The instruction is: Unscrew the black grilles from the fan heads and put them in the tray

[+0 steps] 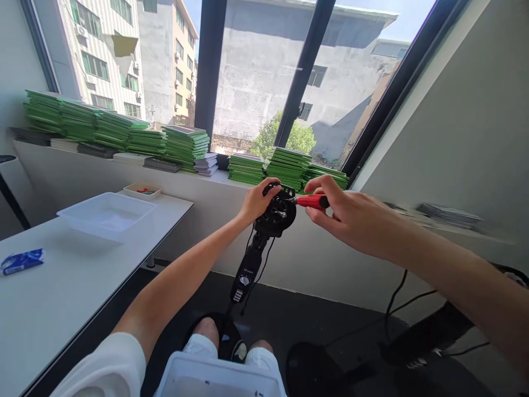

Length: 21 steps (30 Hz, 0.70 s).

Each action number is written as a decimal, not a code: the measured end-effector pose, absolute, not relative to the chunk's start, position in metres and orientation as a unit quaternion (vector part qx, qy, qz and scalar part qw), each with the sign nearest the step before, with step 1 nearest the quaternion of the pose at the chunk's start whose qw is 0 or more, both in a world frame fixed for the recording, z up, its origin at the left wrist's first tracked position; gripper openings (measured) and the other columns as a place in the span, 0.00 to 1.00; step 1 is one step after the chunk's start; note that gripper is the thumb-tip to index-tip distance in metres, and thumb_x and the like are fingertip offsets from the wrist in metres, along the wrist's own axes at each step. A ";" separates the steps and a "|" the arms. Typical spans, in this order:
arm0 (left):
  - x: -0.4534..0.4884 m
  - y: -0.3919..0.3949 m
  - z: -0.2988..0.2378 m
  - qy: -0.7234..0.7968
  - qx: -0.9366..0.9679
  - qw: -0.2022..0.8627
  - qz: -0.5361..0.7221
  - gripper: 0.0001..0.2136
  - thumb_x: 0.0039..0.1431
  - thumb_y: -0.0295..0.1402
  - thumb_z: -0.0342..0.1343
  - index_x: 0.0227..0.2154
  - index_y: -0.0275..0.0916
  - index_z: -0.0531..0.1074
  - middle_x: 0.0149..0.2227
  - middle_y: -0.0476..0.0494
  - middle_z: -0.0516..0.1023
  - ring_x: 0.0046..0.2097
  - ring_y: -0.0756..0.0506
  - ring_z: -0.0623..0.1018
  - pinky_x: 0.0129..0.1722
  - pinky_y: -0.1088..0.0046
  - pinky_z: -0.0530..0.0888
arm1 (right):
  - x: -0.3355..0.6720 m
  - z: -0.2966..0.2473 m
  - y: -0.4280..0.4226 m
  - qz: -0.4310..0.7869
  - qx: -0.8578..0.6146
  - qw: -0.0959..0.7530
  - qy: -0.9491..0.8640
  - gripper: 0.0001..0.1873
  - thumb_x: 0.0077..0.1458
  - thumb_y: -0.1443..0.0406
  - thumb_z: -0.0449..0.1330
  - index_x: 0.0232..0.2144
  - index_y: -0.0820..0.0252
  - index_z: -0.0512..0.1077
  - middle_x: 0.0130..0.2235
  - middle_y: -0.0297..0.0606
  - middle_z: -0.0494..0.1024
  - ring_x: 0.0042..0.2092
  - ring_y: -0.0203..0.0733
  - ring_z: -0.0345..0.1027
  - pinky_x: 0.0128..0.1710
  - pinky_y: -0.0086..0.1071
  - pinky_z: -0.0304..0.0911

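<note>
The black round head of a stand fan, without a grille or blades in view, is in front of me at the middle. My left hand grips its upper left edge, thumb across the rim by a slotted black piece. In my right hand is a red-handled screwdriver, held at the back of its handle, pointing left. Its tip reaches the fan head's right side; whether it sits in a screw I cannot tell. Below runs the fan's black column with a control panel.
A translucent tray rests on my lap. On the white table at left are a clear plastic bin, a small box of red parts and a blue packet. Green stacks line the windowsill. Another black stand is at right.
</note>
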<state>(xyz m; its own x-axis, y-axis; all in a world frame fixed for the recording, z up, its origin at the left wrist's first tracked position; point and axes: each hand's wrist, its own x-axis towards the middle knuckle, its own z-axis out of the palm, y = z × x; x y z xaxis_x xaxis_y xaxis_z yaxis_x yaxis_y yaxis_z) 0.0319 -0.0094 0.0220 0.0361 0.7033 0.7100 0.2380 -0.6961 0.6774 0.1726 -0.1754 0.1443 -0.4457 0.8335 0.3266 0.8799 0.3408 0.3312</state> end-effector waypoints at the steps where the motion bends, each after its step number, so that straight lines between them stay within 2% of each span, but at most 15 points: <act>1: 0.032 -0.010 0.022 0.341 0.696 0.193 0.602 0.11 0.70 0.39 0.53 0.50 0.47 0.76 0.47 0.51 0.84 0.48 0.44 0.81 0.49 0.73 0.74 | 0.175 0.143 -0.174 -0.239 -0.514 0.048 -0.823 0.23 0.66 0.53 0.47 0.54 0.62 0.63 0.24 0.35 0.74 0.21 0.39 0.63 0.25 0.31 0.52; 3: 0.032 -0.011 0.022 0.341 0.698 0.195 0.598 0.11 0.71 0.39 0.53 0.50 0.47 0.76 0.47 0.51 0.83 0.49 0.45 0.81 0.49 0.73 0.74 | 0.175 0.142 -0.174 -0.321 -0.523 0.054 -0.788 0.22 0.67 0.52 0.47 0.48 0.62 0.68 0.21 0.36 0.72 0.20 0.39 0.61 0.24 0.31 0.47; 5: 0.033 -0.011 0.022 0.336 0.698 0.197 0.601 0.11 0.71 0.39 0.53 0.50 0.47 0.76 0.47 0.51 0.83 0.49 0.45 0.81 0.49 0.73 0.73 | 0.172 0.140 -0.177 -0.405 -0.542 0.068 -0.733 0.26 0.68 0.49 0.44 0.39 0.61 0.72 0.19 0.39 0.69 0.20 0.42 0.61 0.24 0.32 0.44; 7: 0.034 -0.011 0.022 0.334 0.694 0.197 0.606 0.11 0.70 0.38 0.53 0.50 0.46 0.76 0.46 0.50 0.83 0.48 0.45 0.81 0.49 0.74 0.73 | 0.171 0.140 -0.179 -0.423 -0.552 0.083 -0.714 0.30 0.68 0.45 0.43 0.34 0.60 0.72 0.19 0.41 0.68 0.21 0.44 0.62 0.25 0.33 0.43; 11: 0.032 -0.010 0.022 0.341 0.694 0.196 0.603 0.11 0.70 0.38 0.53 0.50 0.47 0.76 0.46 0.51 0.83 0.48 0.45 0.81 0.49 0.73 0.73 | 0.182 0.141 -0.172 -0.285 -0.529 0.091 -0.794 0.21 0.66 0.52 0.46 0.50 0.60 0.65 0.23 0.37 0.73 0.21 0.41 0.63 0.24 0.33 0.50; 13: 0.031 -0.009 0.022 0.341 0.695 0.195 0.603 0.10 0.71 0.38 0.53 0.49 0.46 0.76 0.46 0.51 0.83 0.48 0.45 0.81 0.49 0.73 0.73 | 0.189 0.140 -0.168 -0.239 -0.491 0.074 -0.834 0.21 0.65 0.54 0.46 0.52 0.60 0.62 0.23 0.35 0.74 0.20 0.39 0.62 0.23 0.31 0.51; 16: 0.031 -0.008 0.022 0.334 0.692 0.192 0.611 0.10 0.70 0.38 0.53 0.49 0.45 0.76 0.46 0.50 0.83 0.49 0.45 0.81 0.49 0.74 0.73 | 0.189 0.135 -0.169 -0.342 -0.499 0.074 -0.793 0.22 0.68 0.51 0.44 0.48 0.61 0.67 0.20 0.34 0.69 0.18 0.38 0.59 0.22 0.30 0.45; 18: 0.032 -0.008 0.021 0.331 0.690 0.191 0.615 0.10 0.70 0.37 0.54 0.48 0.45 0.76 0.45 0.50 0.83 0.48 0.44 0.81 0.49 0.74 0.73 | 0.185 0.132 -0.173 -0.431 -0.529 0.085 -0.726 0.27 0.70 0.49 0.40 0.40 0.61 0.71 0.17 0.35 0.64 0.18 0.38 0.57 0.22 0.31 0.42; 20: 0.032 -0.007 0.021 0.330 0.689 0.191 0.617 0.10 0.70 0.38 0.54 0.48 0.45 0.76 0.45 0.50 0.83 0.47 0.44 0.81 0.49 0.74 0.73 | 0.184 0.130 -0.174 -0.460 -0.540 0.088 -0.699 0.32 0.70 0.47 0.37 0.35 0.61 0.72 0.16 0.36 0.63 0.19 0.39 0.58 0.23 0.32 0.41; 21: 0.032 -0.007 0.021 0.330 0.689 0.191 0.616 0.10 0.70 0.38 0.54 0.49 0.45 0.76 0.45 0.50 0.83 0.47 0.44 0.81 0.48 0.74 0.73 | 0.185 0.129 -0.173 -0.451 -0.538 0.092 -0.706 0.32 0.70 0.47 0.37 0.36 0.61 0.72 0.17 0.38 0.65 0.19 0.40 0.60 0.22 0.32 0.42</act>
